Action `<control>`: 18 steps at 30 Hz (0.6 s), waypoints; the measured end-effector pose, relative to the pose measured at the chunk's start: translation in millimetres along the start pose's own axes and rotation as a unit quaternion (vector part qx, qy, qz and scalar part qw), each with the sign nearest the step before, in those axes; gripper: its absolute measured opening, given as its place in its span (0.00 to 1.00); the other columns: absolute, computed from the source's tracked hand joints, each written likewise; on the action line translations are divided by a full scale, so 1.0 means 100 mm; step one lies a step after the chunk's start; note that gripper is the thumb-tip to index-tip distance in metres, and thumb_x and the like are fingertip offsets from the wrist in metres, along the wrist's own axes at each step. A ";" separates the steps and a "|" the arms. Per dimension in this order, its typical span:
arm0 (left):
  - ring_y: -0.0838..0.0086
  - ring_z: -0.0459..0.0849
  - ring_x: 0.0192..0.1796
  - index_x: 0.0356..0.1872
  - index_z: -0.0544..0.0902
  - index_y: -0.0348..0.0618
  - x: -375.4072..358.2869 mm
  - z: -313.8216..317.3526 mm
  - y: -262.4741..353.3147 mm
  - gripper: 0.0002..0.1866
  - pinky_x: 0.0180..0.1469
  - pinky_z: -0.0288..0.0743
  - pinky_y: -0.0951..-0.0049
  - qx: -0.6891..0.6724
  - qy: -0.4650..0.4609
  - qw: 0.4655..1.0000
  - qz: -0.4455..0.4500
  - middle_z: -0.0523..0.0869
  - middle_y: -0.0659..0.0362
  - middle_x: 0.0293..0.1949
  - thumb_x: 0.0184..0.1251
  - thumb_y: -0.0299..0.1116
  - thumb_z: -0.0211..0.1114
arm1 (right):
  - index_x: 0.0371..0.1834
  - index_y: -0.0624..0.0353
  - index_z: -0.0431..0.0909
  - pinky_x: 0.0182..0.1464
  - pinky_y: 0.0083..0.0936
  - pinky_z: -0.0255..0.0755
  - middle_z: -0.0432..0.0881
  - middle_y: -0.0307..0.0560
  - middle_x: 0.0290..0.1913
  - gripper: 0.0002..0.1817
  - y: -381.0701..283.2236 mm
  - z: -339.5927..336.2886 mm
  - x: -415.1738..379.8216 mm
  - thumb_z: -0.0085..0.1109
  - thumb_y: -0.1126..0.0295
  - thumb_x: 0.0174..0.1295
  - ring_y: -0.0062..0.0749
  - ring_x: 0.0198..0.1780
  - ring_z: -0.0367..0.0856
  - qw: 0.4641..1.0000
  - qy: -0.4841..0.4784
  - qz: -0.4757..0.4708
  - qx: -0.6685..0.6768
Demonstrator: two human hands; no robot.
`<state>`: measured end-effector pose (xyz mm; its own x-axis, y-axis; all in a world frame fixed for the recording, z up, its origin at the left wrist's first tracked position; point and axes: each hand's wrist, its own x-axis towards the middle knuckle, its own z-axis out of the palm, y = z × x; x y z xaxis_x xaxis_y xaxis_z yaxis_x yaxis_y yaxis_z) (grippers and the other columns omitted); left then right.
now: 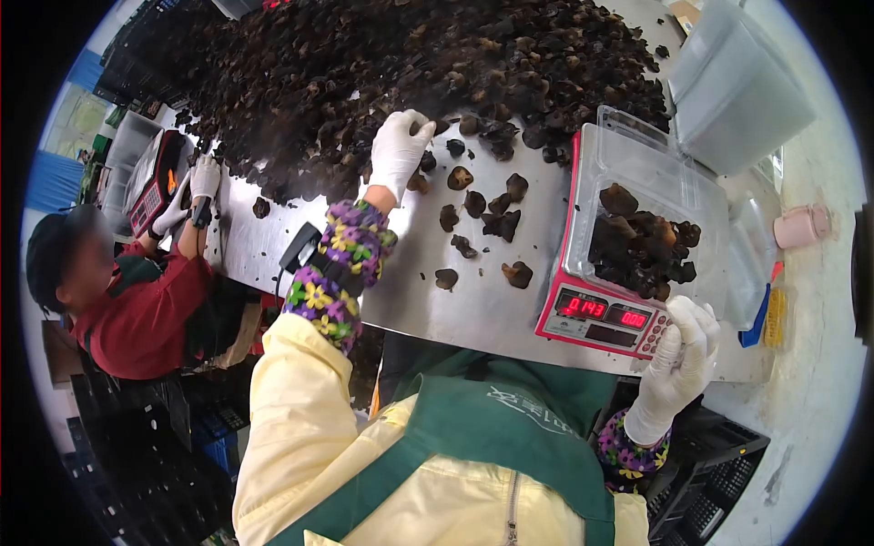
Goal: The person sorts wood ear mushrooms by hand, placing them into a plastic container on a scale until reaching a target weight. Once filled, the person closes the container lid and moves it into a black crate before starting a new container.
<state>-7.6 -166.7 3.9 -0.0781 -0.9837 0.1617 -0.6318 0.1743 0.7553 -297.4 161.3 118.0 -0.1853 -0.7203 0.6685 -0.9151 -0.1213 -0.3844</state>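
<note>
My left hand (398,156), in a white glove, is at the near edge of a large heap of dark wood ear mushrooms (437,64). Its thumb and fingers curl together; what they hold, if anything, I cannot make out. Several loose mushroom pieces (501,226) lie on the steel table beside it. My gloved right hand (675,369) is by the front right corner of a red and white digital scale (592,318), its fingers bent and closed, their contents hidden. On the scale, a clear plastic tub (596,182) contains mushrooms (642,241). The display reads 0.143 and 0.00.
Stacked clear tubs (737,91) stand at the back right, near a pink cup (801,226). At left, a co-worker in a red sleeve (137,318) has gloved hands by another scale (150,187). Black crates (710,473) are below the table (410,300).
</note>
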 end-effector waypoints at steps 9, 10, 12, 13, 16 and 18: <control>0.59 0.85 0.42 0.40 0.82 0.42 -1.01 0.50 1.91 0.07 0.45 0.79 0.65 -0.216 -0.013 0.913 0.345 0.84 0.53 0.38 0.66 0.31 0.68 | 0.51 0.63 0.84 0.68 0.45 0.70 0.86 0.49 0.48 0.12 0.31 0.06 0.02 0.56 0.83 0.68 0.42 0.51 0.84 0.998 0.046 0.035 0.003; 0.57 0.84 0.46 0.40 0.82 0.43 -1.07 0.65 2.05 0.09 0.48 0.78 0.61 -0.188 -0.037 0.916 0.353 0.84 0.53 0.39 0.64 0.33 0.70 | 0.51 0.64 0.83 0.68 0.44 0.70 0.86 0.50 0.49 0.12 0.31 0.06 0.02 0.56 0.83 0.68 0.42 0.51 0.84 0.998 0.046 0.045 0.007; 0.55 0.82 0.52 0.41 0.82 0.45 -1.18 0.78 2.26 0.13 0.55 0.75 0.56 -0.101 -0.102 0.926 0.348 0.84 0.54 0.41 0.59 0.38 0.72 | 0.51 0.65 0.83 0.68 0.44 0.70 0.86 0.50 0.48 0.12 0.35 0.05 0.00 0.55 0.84 0.69 0.42 0.51 0.83 0.998 0.046 0.047 0.001; 0.54 0.81 0.55 0.42 0.83 0.47 -1.23 0.79 2.34 0.15 0.58 0.73 0.54 -0.042 -0.143 0.931 0.334 0.85 0.55 0.43 0.57 0.40 0.74 | 0.51 0.65 0.83 0.68 0.44 0.70 0.86 0.50 0.48 0.12 0.35 0.03 -0.01 0.55 0.84 0.69 0.42 0.51 0.83 0.998 0.046 0.043 0.002; 0.52 0.80 0.58 0.48 0.84 0.49 -1.25 0.76 2.25 0.19 0.62 0.71 0.54 -0.094 -0.051 0.905 0.413 0.85 0.55 0.49 0.57 0.43 0.75 | 0.52 0.65 0.83 0.69 0.45 0.68 0.85 0.49 0.49 0.11 0.35 -0.02 -0.10 0.54 0.82 0.70 0.43 0.52 0.83 0.996 0.047 0.080 0.015; 0.55 0.80 0.58 0.50 0.86 0.50 -1.15 0.61 2.05 0.17 0.62 0.72 0.57 -0.253 -0.018 0.866 0.432 0.87 0.57 0.50 0.60 0.38 0.74 | 0.52 0.66 0.83 0.69 0.46 0.68 0.85 0.50 0.49 0.11 0.36 -0.07 -0.11 0.54 0.82 0.71 0.43 0.52 0.83 0.996 0.043 0.079 0.012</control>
<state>-174.8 -20.8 101.5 -0.3817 -0.4767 0.7918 0.0915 0.8330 0.5456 -330.6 169.5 101.4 -0.3568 -0.6699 0.6511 -0.8638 -0.0289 -0.5030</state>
